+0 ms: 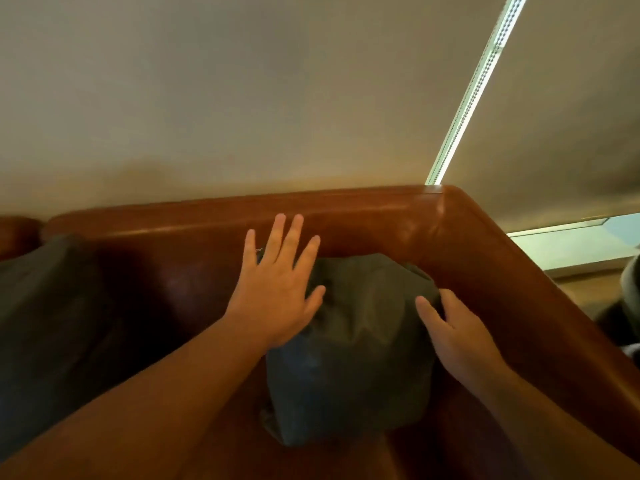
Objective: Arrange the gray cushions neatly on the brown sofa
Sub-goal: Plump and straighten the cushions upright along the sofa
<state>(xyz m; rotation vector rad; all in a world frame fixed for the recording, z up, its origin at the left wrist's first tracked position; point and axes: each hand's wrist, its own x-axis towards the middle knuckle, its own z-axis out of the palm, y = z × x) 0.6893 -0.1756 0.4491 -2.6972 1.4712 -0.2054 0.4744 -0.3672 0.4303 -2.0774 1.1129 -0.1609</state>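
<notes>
A gray cushion [349,355] stands in the right corner of the brown leather sofa [381,216], leaning on the backrest and the right arm. My left hand [277,289] lies flat on the cushion's upper left edge with its fingers spread. On the cushion's upper right side rests my right hand [457,337], its fingers curled around the edge between cushion and sofa arm. A second gray cushion [48,323] leans against the backrest at the far left, partly cut off by the frame edge.
Beige roller blinds [242,98] hang behind the sofa, with a bright window gap [474,91] between them. A window sill [568,244] runs at the right, and a dark blurred object [623,306] sits beyond the sofa arm.
</notes>
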